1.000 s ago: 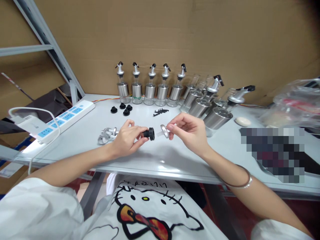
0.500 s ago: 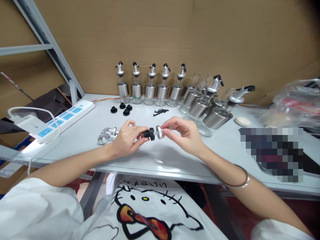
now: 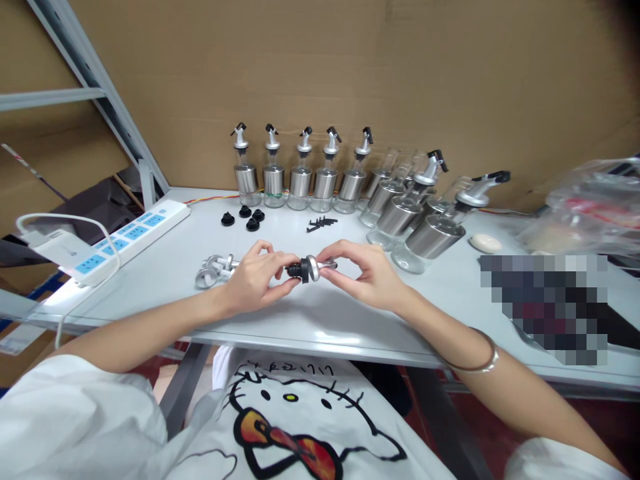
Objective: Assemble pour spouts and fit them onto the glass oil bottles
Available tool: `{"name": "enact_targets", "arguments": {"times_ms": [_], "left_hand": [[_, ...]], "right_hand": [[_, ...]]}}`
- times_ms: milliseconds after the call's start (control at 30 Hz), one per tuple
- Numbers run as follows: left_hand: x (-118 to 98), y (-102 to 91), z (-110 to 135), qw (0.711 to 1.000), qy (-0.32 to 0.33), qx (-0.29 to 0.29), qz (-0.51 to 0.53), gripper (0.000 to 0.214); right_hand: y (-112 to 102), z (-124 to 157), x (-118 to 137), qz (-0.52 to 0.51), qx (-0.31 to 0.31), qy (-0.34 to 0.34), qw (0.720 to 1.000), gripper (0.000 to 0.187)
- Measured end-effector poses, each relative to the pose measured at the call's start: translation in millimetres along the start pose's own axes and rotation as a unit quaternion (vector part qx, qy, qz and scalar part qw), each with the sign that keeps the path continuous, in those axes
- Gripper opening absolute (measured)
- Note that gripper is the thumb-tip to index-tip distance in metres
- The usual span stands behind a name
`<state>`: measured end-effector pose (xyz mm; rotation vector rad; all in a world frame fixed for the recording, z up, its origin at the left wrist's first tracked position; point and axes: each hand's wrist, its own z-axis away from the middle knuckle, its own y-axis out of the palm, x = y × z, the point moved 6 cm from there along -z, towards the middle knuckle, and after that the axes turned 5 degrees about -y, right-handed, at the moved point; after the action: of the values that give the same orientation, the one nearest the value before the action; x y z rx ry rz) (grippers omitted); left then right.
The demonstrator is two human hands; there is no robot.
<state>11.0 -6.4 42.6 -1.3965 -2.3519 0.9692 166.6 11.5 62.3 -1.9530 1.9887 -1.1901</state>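
Grey table [image 3: 350, 320], near edge bare below hands | left hand [image 3: 255, 275] pinches ribbed black stopper [image 3: 299, 269] | right hand [image 3: 363, 273] grips shiny metal spout [image 3: 316, 267] against it, frame centre | steel-sleeved glass bottles [image 3: 300, 181] behind.

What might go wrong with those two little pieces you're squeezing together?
1. The black stopper and silver spout are pinched only between the fingers of the left hand and right hand, above the table. Either piece might slip, drop and roll off the near edge.
2. The slanting bottles sit close behind the right hand. A bump might send them rolling.
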Motion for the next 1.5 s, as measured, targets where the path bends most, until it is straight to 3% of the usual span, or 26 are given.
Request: {"name": "enact_targets", "arguments": {"times_ms": [500,767,967,1100,1333,1433,1500], "left_hand": [[1.2,-0.9,1.9,1.0,0.019,-0.005,-0.005,0.013],[-0.6,-0.5,2.4,0.999,0.038,0.008,0.006,0.016],[-4.0,3.5,3.1,0.996,0.076,0.03,-0.025,0.013],[-1.9,1.8,2.6,0.998,0.062,0.02,-0.023,0.012],[-2.5,1.8,2.4,0.998,0.054,0.027,-0.027,0.013],[-2.1,1.9,2.9,0.998,0.051,0.026,-0.025,0.016],[-0.6,2.1,3.4,0.999,0.04,0.028,-0.02,0.017]], "right_hand": [[8.4,3.3,6.4,0.004,0.037,-0.065,0.997,0.004],[10.2,3.4,15.1,0.059,0.044,-0.132,0.989,0.008],[14.8,4.1,13.3,0.029,0.057,-0.067,0.996,0.007],[16.2,4.7,5.8,-0.021,0.073,0.022,0.997,0.007],[27.4,9.3,-11.6,-0.2,0.109,0.178,0.957,0.02],[32.7,12.1,-16.1,-0.259,0.11,0.192,0.94,0.021],[31.6,11.8,-16.4,-0.225,0.103,0.161,0.955,0.019]]}}
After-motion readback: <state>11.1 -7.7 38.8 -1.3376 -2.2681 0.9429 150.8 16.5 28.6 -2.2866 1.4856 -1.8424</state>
